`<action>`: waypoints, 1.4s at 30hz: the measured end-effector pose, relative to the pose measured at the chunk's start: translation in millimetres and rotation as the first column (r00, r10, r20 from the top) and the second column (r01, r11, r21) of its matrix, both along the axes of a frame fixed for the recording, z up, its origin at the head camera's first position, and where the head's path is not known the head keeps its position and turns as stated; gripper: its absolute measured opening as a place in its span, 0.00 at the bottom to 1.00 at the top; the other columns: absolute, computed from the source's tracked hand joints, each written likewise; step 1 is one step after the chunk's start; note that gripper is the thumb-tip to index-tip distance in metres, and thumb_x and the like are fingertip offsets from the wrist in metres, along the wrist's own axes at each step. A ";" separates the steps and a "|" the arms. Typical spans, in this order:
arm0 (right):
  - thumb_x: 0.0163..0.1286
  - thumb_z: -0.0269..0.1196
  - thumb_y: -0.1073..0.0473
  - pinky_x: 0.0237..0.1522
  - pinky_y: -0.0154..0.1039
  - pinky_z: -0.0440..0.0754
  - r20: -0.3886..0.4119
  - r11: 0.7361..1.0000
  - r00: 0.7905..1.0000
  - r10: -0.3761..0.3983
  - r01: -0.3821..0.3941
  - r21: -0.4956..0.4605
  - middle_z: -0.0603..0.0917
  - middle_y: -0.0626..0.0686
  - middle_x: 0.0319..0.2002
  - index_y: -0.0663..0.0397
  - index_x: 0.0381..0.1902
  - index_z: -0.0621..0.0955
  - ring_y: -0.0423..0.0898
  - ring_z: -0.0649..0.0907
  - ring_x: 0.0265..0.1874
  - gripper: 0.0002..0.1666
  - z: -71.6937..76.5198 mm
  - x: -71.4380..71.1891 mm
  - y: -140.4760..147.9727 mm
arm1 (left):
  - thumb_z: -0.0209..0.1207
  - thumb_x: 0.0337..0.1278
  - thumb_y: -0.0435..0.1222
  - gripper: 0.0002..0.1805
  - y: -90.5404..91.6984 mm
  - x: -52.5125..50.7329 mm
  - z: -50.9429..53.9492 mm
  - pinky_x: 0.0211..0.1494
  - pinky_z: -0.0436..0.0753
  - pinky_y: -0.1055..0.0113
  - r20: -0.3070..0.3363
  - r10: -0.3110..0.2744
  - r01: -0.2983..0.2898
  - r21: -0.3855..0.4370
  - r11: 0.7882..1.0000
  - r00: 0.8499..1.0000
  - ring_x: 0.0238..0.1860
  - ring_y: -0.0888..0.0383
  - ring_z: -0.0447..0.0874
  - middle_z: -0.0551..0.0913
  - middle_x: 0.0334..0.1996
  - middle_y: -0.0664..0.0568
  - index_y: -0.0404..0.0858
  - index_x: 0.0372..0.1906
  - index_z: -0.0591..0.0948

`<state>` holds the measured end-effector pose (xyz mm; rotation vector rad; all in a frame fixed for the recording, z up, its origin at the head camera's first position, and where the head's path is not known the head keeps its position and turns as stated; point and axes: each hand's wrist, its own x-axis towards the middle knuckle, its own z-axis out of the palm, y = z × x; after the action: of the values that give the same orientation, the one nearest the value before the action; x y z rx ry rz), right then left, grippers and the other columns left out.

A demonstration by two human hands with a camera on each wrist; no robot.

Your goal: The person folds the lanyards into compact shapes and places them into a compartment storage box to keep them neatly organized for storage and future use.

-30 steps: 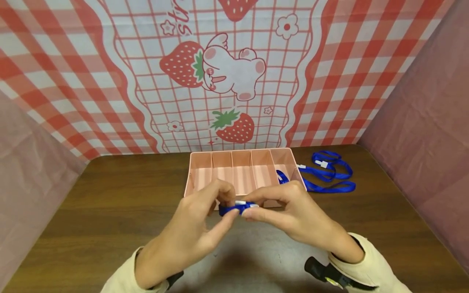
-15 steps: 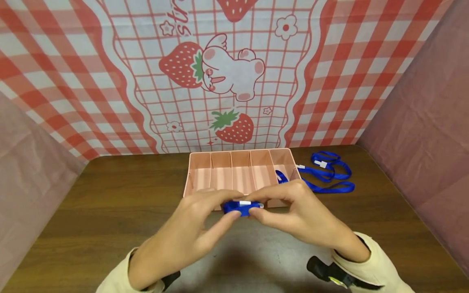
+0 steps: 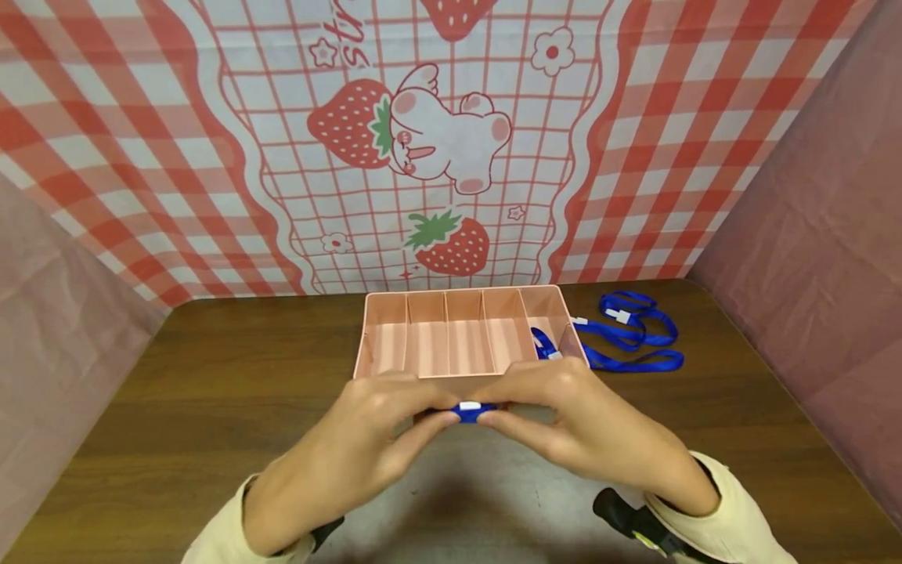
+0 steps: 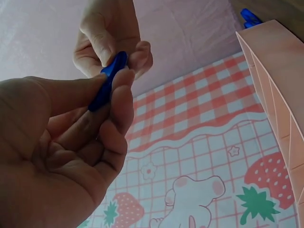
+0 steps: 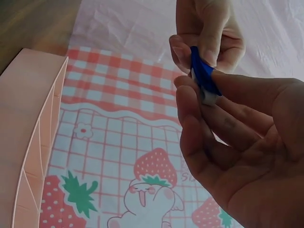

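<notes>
A blue lanyard, folded into a small flat bundle with a white clip piece on top, is held between both hands in front of the pink box. My left hand pinches its left end between thumb and fingers. At the other end, the thumb and fingers of my right hand pinch it too. In the left wrist view the bundle looks thin and edge-on. A whitish end piece shows below the blue band in the right wrist view. The fingers hide much of the bundle.
Behind the hands stands a pink divided box; a blue lanyard lies in its right compartment. More blue lanyards with white clips lie loose on the wooden table to the box's right. A strawberry-print cloth hangs at the back.
The left fingers have straightened along the bundle, and both hands have come slightly lower and nearer. The lanyard bundle now looks flatter, its white piece centred between the hands.
</notes>
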<state>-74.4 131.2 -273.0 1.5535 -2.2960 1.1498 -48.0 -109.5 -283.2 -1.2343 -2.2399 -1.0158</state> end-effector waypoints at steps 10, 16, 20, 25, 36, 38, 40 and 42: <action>0.69 0.65 0.65 0.38 0.23 0.77 -0.081 0.998 0.997 -0.015 0.020 0.065 0.85 0.37 0.40 0.48 0.50 0.85 0.30 0.80 0.35 0.14 3.1 -1.2 2.7 | 0.63 0.62 0.29 0.07 -3.3 -6.6 -2.5 0.42 0.80 0.75 -0.003 -0.081 0.080 -0.037 0.996 0.997 0.37 0.69 0.81 0.86 0.37 0.57 0.38 0.44 0.84; 0.65 0.68 0.67 0.29 0.22 0.72 -0.150 0.988 0.981 -0.120 0.133 0.082 0.78 0.35 0.28 0.45 0.40 0.85 0.29 0.73 0.26 0.10 3.6 -10.8 12.8 | 0.60 0.67 0.31 0.11 -2.8 -11.9 -5.0 0.45 0.80 0.71 -0.030 0.041 -0.045 -0.156 0.987 0.999 0.39 0.67 0.80 0.84 0.40 0.59 0.40 0.51 0.82; 0.61 0.70 0.69 0.28 0.24 0.73 -0.207 0.964 0.947 -0.244 0.261 0.059 0.83 0.36 0.30 0.49 0.41 0.86 0.30 0.76 0.25 0.13 5.9 -20.3 23.8 | 0.60 0.67 0.33 0.09 -0.6 -20.0 -14.1 0.39 0.79 0.69 -0.055 0.145 -0.153 -0.203 0.967 0.988 0.34 0.65 0.78 0.82 0.33 0.59 0.39 0.49 0.82; 0.63 0.69 0.68 0.24 0.30 0.73 -0.190 0.918 0.912 -0.364 0.386 0.090 0.81 0.38 0.27 0.51 0.41 0.87 0.32 0.74 0.22 0.10 -0.1 -36.0 31.8 | 0.63 0.64 0.34 0.11 -4.2 -30.6 -37.9 0.47 0.82 0.64 -0.073 0.201 -0.213 -0.261 0.942 0.977 0.42 0.60 0.82 0.85 0.39 0.55 0.38 0.49 0.82; 0.63 0.68 0.66 0.22 0.44 0.73 -0.405 0.745 0.788 -0.464 0.594 0.304 0.73 0.46 0.16 0.51 0.22 0.79 0.46 0.74 0.17 0.12 -46.0 -91.6 30.5 | 0.69 0.58 0.39 0.27 -28.5 -39.8 -100.9 0.64 0.68 0.39 -0.187 0.325 -0.374 -0.388 0.842 0.927 0.63 0.42 0.73 0.78 0.60 0.42 0.38 0.62 0.77; 0.60 0.68 0.66 0.24 0.47 0.75 -0.456 0.721 0.776 -0.436 0.604 0.338 0.75 0.47 0.15 0.51 0.18 0.77 0.48 0.77 0.17 0.14 -53.1 -99.6 25.0 | 0.70 0.56 0.40 0.32 -30.8 -39.4 -109.4 0.66 0.64 0.35 -0.166 0.340 -0.378 -0.404 0.833 0.926 0.66 0.41 0.71 0.75 0.64 0.41 0.39 0.66 0.74; 0.56 0.69 0.66 0.30 0.50 0.78 -0.504 0.698 0.762 -0.406 0.615 0.366 0.75 0.48 0.14 0.51 0.15 0.76 0.50 0.79 0.19 0.15 -58.7 -105.9 18.3 | 0.71 0.54 0.41 0.37 -31.9 -39.6 -115.3 0.69 0.61 0.34 -0.151 0.343 -0.374 -0.418 0.828 0.927 0.68 0.41 0.68 0.72 0.67 0.40 0.39 0.69 0.71; 0.55 0.71 0.62 0.38 0.53 0.78 -0.534 0.671 0.750 -0.390 0.629 0.393 0.75 0.48 0.13 0.50 0.13 0.75 0.52 0.80 0.24 0.18 -63.8 -111.4 11.6 | 0.72 0.52 0.41 0.41 -32.1 -40.1 -118.8 0.72 0.58 0.37 -0.146 0.338 -0.367 -0.431 0.824 0.930 0.71 0.40 0.64 0.69 0.69 0.40 0.38 0.71 0.68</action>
<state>-185.8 142.9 -336.9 0.9624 -2.6038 -0.0182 -88.2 -141.6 -402.0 -0.9325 -2.6110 -0.3140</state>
